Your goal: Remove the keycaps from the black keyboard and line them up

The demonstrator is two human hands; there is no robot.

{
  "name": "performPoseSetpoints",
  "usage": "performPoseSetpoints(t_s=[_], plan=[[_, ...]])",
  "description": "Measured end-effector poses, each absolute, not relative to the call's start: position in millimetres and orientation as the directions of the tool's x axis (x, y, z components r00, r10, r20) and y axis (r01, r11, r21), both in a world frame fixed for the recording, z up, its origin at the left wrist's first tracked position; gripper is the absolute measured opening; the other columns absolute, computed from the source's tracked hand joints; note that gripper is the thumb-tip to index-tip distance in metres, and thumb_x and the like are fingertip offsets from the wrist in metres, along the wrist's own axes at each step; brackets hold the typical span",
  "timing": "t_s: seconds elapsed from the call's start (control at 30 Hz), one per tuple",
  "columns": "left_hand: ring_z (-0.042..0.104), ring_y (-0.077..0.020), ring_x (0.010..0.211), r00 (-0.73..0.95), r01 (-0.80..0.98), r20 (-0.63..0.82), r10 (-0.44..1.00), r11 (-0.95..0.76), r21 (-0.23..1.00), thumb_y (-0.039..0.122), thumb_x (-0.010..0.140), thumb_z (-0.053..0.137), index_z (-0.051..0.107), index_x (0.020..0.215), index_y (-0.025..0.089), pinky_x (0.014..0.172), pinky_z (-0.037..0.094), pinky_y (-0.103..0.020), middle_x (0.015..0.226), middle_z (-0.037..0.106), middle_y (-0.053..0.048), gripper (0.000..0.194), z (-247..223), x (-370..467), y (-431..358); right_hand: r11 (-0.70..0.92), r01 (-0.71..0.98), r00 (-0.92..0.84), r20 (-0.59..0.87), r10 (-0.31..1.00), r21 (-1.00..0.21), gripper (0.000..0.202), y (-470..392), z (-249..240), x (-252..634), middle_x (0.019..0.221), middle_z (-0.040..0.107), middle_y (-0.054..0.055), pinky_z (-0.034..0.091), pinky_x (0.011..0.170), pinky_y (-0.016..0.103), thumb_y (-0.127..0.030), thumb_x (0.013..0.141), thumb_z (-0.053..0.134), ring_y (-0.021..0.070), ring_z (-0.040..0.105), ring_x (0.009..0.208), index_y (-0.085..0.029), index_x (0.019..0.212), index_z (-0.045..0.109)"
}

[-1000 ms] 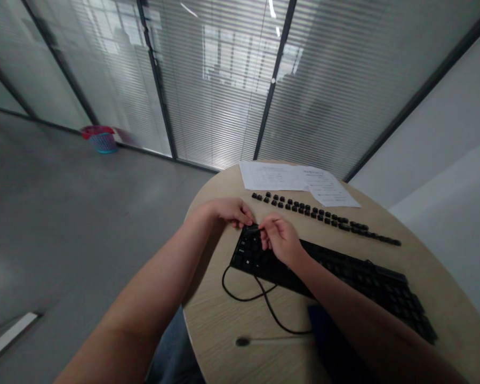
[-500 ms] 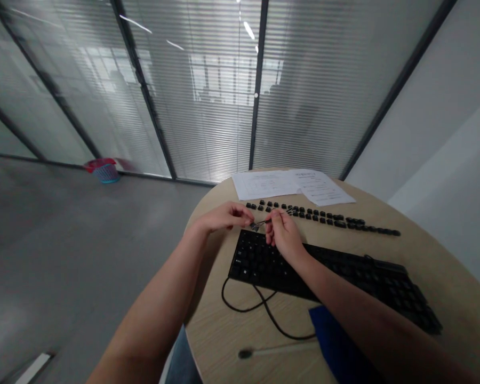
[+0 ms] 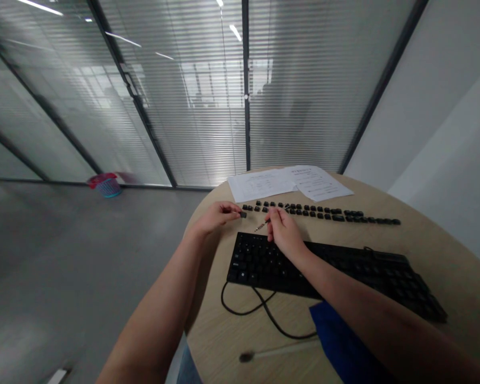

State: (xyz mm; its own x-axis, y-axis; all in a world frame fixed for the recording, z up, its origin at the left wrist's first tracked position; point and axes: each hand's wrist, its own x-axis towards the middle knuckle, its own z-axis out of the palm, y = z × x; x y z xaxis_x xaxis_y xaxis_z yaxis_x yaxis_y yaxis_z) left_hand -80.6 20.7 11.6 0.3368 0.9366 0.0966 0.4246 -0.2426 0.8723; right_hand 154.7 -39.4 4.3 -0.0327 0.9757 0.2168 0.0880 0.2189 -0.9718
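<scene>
My left hand point(image 3: 217, 218) pinches a small black keycap point(image 3: 243, 214) near the left end of the loose keycaps. In my right hand point(image 3: 280, 226) is a slim metal tool point(image 3: 260, 226), its narrow tip pointing left and down, apart from the keycap. Most of the tool is hidden by the fingers, so its exact kind is unclear. Below the hands lies a black keyboard point(image 3: 260, 261), partly covered by my right forearm. Loose black keycaps point(image 3: 320, 213) stretch in two rows behind it.
Printed sheets point(image 3: 264, 184) lie at the table's back edge. A black cable point(image 3: 272, 320) loops in front of the keyboard. Nearer me are a dark-headed brush-like stick point(image 3: 280, 350) and a blue cloth-like item point(image 3: 340, 336). A red-and-blue basket point(image 3: 108, 186) stands on the floor.
My left hand has moved slightly left and away from the tool, carrying the keycap. The tool's tip, formerly at the keycap, now points free. The view has shifted slightly.
</scene>
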Motion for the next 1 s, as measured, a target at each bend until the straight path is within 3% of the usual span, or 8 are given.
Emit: performPoseSetpoints(t_s=[0.13, 0.4, 0.6, 0.73, 1.0], plan=[[0.066, -0.0155, 0.081, 0.189, 0.596, 0.124, 0.974, -0.214, 0.774, 0.027, 0.079, 0.070, 0.074, 0.100, 0.015, 0.075, 0.049, -0.025, 0.096, 0.076, -0.006, 0.025, -3.7, -76.8, 29.5, 0.170, -0.002, 0.002, 0.170, 0.985, -0.985, 0.052, -39.3, 8.7, 154.8, 0.051, 0.049, -0.006, 0.034, 0.036, 0.023, -0.073, 0.091, 0.045, 0.0116, 0.049, 0.037, -0.022, 0.081, 0.054], [0.069, -0.0189, 0.084, 0.242, 0.775, 0.156, 0.958, -0.288, 0.563, 0.028, 0.083, 0.068, 0.075, 0.113, 0.020, 0.082, 0.052, -0.028, 0.106, 0.078, -0.006, 0.032, -10.1, -67.7, 32.9, 0.190, -0.025, -0.007, 0.191, 0.982, -0.981, 0.052, -39.3, 6.8, 155.0, 0.052, 0.050, -0.005, 0.037, 0.037, 0.023, -0.073, 0.091, 0.046, 0.0114, 0.049, 0.039, -0.022, 0.082, 0.054], [0.070, -0.0217, 0.092, 0.227, 0.802, 0.192, 0.955, -0.295, 0.519, 0.026, 0.084, 0.069, 0.072, 0.118, 0.019, 0.086, 0.051, -0.030, 0.114, 0.077, -0.007, 0.035, -11.8, -64.4, 36.4, 0.174, -0.026, -0.014, 0.174, 0.985, -0.984, 0.049, -38.9, 6.9, 155.7, 0.052, 0.049, -0.006, 0.036, 0.037, 0.023, -0.069, 0.093, 0.045, 0.0115, 0.048, 0.039, -0.022, 0.082, 0.054], [0.069, -0.0204, 0.086, 0.219, 0.821, 0.190, 0.957, -0.286, 0.493, 0.027, 0.085, 0.069, 0.071, 0.121, 0.018, 0.082, 0.051, -0.029, 0.111, 0.077, -0.006, 0.038, -10.8, -61.9, 35.9, 0.164, -0.014, -0.014, 0.164, 0.986, -0.986, 0.049, -40.0, 9.2, 155.9, 0.053, 0.050, -0.005, 0.036, 0.037, 0.023, -0.069, 0.093, 0.046, 0.0110, 0.049, 0.040, -0.022, 0.082, 0.055], [0.068, -0.0215, 0.089, 0.230, 0.871, 0.261, 0.938, -0.317, 0.374, 0.027, 0.084, 0.071, 0.076, 0.113, 0.022, 0.082, 0.051, -0.029, 0.108, 0.075, -0.005, 0.030, -10.1, -56.1, 35.2, 0.171, -0.016, -0.019, 0.171, 0.985, -0.985, 0.050, -41.1, 11.5, 155.8, 0.051, 0.050, -0.006, 0.033, 0.037, 0.022, -0.070, 0.091, 0.048, 0.0102, 0.048, 0.039, -0.022, 0.082, 0.054]])
